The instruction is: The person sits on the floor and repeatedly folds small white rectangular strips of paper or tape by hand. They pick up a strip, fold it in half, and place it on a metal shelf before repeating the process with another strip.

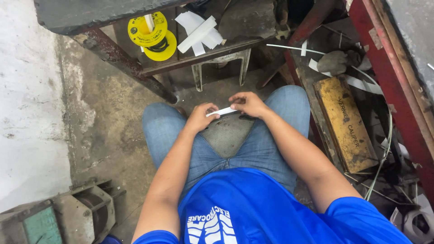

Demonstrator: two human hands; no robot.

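I sit with my knees apart in blue jeans and look down at both hands above my lap. My left hand [201, 115] and my right hand [247, 103] pinch the two ends of a short white strip [223, 111], which looks like paper or tape. The strip spans the gap between my hands, roughly level, over the seat between my thighs. My fingers are curled around its ends.
A rusty metal frame [126, 63] stands ahead with a yellow spool [153, 36] and white strips [199, 31] on its lower shelf. A worn yellow box [346, 124] lies at right among scrap and wire, beside a red metal post [398, 90]. A grey machine part [86, 217] sits lower left.
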